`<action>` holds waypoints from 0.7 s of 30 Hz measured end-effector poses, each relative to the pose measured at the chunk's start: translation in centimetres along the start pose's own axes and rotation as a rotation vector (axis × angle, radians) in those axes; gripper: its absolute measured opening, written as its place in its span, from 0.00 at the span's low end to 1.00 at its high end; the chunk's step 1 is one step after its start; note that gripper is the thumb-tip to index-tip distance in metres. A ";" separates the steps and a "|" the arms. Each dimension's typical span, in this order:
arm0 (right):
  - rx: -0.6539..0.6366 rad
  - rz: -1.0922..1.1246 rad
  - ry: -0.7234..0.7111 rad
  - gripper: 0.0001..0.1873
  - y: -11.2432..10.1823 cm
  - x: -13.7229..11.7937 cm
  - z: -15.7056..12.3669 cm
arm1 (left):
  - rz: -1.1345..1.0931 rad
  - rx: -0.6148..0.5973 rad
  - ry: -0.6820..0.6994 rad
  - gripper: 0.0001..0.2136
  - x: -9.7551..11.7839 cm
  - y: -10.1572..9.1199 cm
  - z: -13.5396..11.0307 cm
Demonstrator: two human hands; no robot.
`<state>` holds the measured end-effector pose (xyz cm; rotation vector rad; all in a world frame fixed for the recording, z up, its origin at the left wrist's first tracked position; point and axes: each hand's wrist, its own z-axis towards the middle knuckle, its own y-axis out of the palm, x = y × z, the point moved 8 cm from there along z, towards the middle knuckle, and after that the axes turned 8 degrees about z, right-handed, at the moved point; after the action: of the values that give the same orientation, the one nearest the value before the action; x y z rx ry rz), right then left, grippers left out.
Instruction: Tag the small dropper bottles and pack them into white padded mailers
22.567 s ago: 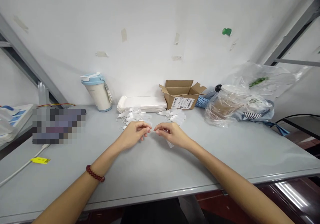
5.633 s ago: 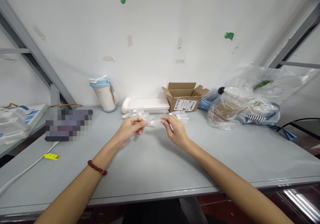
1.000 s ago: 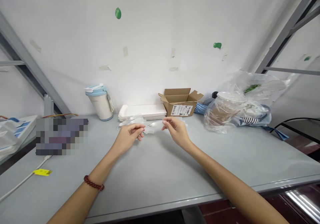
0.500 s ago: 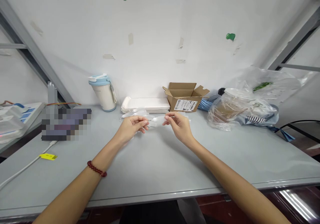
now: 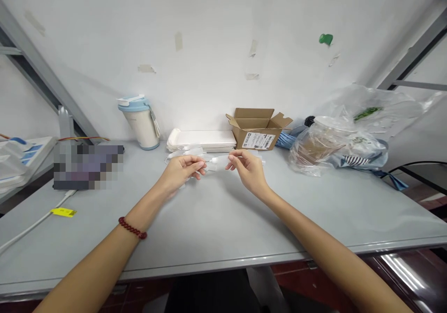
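My left hand pinches the thin, dark tip of a small translucent white tube-like piece between thumb and finger. At the piece's other end, my right hand grips the wider body with bent fingertips. Held roughly level above the desk, it has a white neck toward the left; its exact kind is too small to make out. Similar translucent white pieces lie behind my left hand, partly hidden by it. More clear material shows behind my right fingers.
On the grey desk, a stack of white packets and an open cardboard box stand at the back. A tumbler and a blurred-out dark device with a white cable are left. A bagged container sits right.
The whole view has shifted slightly, so things on the desk appear a little higher. Both hands keep their pinch on the piece, with almost no movement relative to each other.
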<state>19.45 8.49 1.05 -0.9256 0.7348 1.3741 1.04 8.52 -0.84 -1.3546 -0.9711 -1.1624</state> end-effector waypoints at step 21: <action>-0.069 -0.317 -0.128 0.09 0.3 -0.5 0.0 | 0.108 0.005 0.042 0.10 0.2 0.3 -0.1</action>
<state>19.10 8.23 1.48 -0.9533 0.4241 1.1702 1.33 8.42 -0.67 -1.3563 -0.8601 -1.1022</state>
